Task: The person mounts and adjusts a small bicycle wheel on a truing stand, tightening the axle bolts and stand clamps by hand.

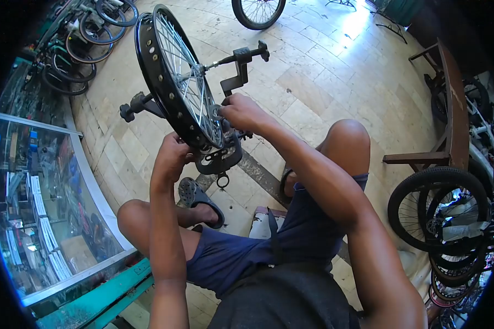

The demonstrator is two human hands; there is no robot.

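A spoked bicycle wheel (170,96) with a black rim and no tyre stands upright in a black truing stand (223,160). At the wheel's lower left, my left hand (172,157) has its fingers curled in against the rim. What those fingertips hold, if anything, is hidden. My right hand (241,113) is closed beside the spokes on the wheel's right side. A small grey metal piece (216,112) shows at its fingertips, too small to name. The stand's arms, with black knobs (264,51), stick out on both sides of the wheel.
To the left is a glass display case (38,214) above a teal bench (101,293). Several wheels (96,44) lean at the upper left. A brown wooden bench (455,109) and more tyred wheels (438,208) stand at right. Another wheel (258,12) is ahead on the tiled floor.
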